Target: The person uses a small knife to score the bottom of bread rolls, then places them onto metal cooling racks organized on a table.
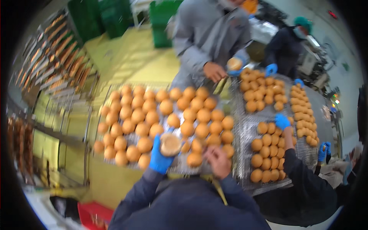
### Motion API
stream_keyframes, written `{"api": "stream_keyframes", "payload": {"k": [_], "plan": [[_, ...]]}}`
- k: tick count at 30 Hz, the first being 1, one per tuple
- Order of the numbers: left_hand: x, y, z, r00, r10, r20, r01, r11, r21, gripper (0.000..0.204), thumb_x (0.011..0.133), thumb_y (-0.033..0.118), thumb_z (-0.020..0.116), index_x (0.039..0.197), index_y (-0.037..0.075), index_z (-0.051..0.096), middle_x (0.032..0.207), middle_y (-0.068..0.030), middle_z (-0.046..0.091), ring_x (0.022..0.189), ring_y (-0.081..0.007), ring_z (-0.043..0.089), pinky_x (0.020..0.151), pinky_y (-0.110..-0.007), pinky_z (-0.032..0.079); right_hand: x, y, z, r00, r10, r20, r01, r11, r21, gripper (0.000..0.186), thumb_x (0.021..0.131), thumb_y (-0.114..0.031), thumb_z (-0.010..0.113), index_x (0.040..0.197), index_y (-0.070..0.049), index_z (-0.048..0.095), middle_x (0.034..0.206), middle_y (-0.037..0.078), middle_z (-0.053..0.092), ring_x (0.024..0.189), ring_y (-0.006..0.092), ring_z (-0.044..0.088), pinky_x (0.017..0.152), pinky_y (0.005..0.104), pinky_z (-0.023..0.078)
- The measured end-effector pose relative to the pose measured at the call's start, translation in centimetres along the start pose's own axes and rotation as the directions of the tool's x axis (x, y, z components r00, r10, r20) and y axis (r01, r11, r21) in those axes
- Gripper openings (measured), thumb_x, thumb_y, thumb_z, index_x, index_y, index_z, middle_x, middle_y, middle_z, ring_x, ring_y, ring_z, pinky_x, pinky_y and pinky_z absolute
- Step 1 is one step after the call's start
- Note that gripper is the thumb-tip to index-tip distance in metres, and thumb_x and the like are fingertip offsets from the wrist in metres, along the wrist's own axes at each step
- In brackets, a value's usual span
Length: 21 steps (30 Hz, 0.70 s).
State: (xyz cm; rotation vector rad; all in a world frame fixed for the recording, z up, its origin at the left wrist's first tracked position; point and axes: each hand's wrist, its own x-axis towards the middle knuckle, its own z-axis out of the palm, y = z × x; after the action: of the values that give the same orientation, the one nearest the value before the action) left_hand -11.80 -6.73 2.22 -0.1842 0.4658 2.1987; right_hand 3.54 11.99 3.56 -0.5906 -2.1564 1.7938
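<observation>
My left hand (160, 158), in a blue glove, holds a round golden-brown bun (171, 145) with its pale, flat underside turned up. It is closed around the bun's left side, above the near edge of a large tray (183, 168). Rows of similar buns (138, 115) cover much of this tray. My bare right hand (219, 161) is low over the tray's near right part, beside a single bun (194, 159). Its fingers are bent and blurred, and I cannot make out whether anything is between them.
Across the tray a person in grey (211, 38) holds another bun (234, 64). To the right, a co-worker's gloved hand (283, 121) reaches over a second group of buns (266, 163). A tall rack (53, 61) of loaded trays stands left. Green bins (163, 23) stand behind.
</observation>
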Motion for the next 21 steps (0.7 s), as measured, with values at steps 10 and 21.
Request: {"api": "stream_keyframes", "payload": {"k": [10, 21], "plan": [[-3.5, 2.8, 0.6, 0.981, 0.191, 0.03, -0.19, 0.93, 0.315, 0.057, 0.101, 0.05, 0.032, 0.139, 0.008, 0.041, 0.125, -0.013, 0.057, 0.114, -0.0286, 0.058, 0.091, -0.042, 0.051, -0.9, -7.6, 7.7, 0.946, -0.324, -0.003, 0.299, 0.878, -0.374, 0.009, 0.083, -0.009, 0.065, 0.08, -0.001, 0.069, 0.073, 0.013, 0.063, 0.062, 0.0277, 0.061, 0.057, 0.0332, 0.046], [-4.1, 4.4, 0.5, 0.996, -0.036, -0.076, 0.06, 0.938, 0.342, 0.055, 0.097, 0.049, 0.04, 0.13, 0.008, 0.051, 0.121, -0.0112, 0.06, 0.11, -0.0272, 0.06, 0.082, -0.038, 0.053, 1.2, -8.5, 6.4, 0.967, -0.23, -0.106, 0.135, 0.823, -0.551, 0.009, 0.081, -0.011, 0.068, 0.077, -0.004, 0.07, 0.069, 0.011, 0.063, 0.058, 0.0267, 0.059, 0.054, 0.0342, 0.045]]}}
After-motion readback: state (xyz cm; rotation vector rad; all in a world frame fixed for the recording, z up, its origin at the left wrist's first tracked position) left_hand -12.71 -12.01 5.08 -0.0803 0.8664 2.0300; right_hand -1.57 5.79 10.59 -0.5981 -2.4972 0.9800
